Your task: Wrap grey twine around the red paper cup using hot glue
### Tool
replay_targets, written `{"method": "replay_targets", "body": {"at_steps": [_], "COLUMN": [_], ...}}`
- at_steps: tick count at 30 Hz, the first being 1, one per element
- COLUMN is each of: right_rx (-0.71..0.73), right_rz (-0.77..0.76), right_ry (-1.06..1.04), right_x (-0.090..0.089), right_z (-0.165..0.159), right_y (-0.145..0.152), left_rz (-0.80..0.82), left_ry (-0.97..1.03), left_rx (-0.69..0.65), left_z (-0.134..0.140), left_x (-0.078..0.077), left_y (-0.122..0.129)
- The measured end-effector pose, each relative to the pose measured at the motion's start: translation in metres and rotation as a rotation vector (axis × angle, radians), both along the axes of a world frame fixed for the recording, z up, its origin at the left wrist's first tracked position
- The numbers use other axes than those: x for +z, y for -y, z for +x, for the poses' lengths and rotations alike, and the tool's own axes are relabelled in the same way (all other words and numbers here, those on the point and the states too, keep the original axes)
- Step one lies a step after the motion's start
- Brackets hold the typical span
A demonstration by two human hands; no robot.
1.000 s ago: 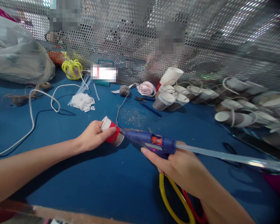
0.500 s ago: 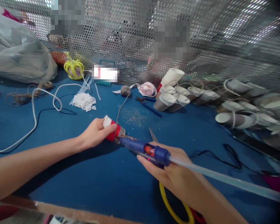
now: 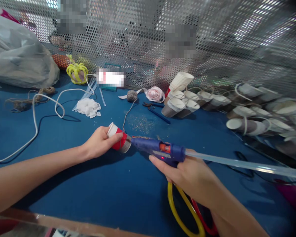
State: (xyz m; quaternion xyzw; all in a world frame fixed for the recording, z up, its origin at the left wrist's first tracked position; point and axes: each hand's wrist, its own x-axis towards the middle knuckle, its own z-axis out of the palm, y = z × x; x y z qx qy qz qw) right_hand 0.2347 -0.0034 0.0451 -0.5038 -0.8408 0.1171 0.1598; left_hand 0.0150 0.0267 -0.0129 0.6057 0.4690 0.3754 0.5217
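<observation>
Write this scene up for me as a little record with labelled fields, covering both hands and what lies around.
Left hand: holds a red and white paper cup, tilted
Right hand: grips a blue glue gun
Nozzle: at the cup's base end; contact hard to tell
Glue stick: clear, out of the gun's back
Twine: runs from a grey ball toward the cup
Beyond: pliers, pink ribbon roll
Surface: blue table

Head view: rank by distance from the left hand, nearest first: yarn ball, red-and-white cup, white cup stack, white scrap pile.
1. Red-and-white cup: held in the left hand.
2. White scrap pile: beyond the hand, slightly left.
3. Yarn ball: farther forward, to the right.
4. White cup stack: far right, near the mesh screen.
</observation>
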Motion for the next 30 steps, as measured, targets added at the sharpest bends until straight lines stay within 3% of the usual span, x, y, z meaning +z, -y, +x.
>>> {"method": "replay_targets", "body": {"at_steps": [6,16,20,23,27,30], "right_rx": [-0.186,-0.245,-0.198,-0.190,-0.420,-0.553], "right_rz": [-0.309,-0.388,-0.488,-0.531,-0.449,-0.410], "right_ry": [-0.102,-0.152,-0.288,-0.505,-0.789,-0.802], "right_x": [0.008,0.002,0.002,0.001,-0.003,-0.009], "right_z": [-0.006,-0.008,-0.005,0.001,0.013,0.021], "right_y": [-0.001,-0.008,-0.013,-0.024,-0.048,-0.068], "left_rz": [0.059,0.050,0.053,0.059,0.113,0.171], "left_ry": [-0.087,-0.087,-0.069,-0.018,0.061,0.091], "left_rx": [0.013,0.002,0.006,0.013,0.029,0.028], "left_z": [-0.003,-0.002,-0.002,-0.002,-0.001,-0.002], "left_x": [-0.005,-0.007,-0.008,-0.005,0.000,0.003], "left_y": [0.000,-0.001,-0.001,-0.001,0.002,0.005]}}
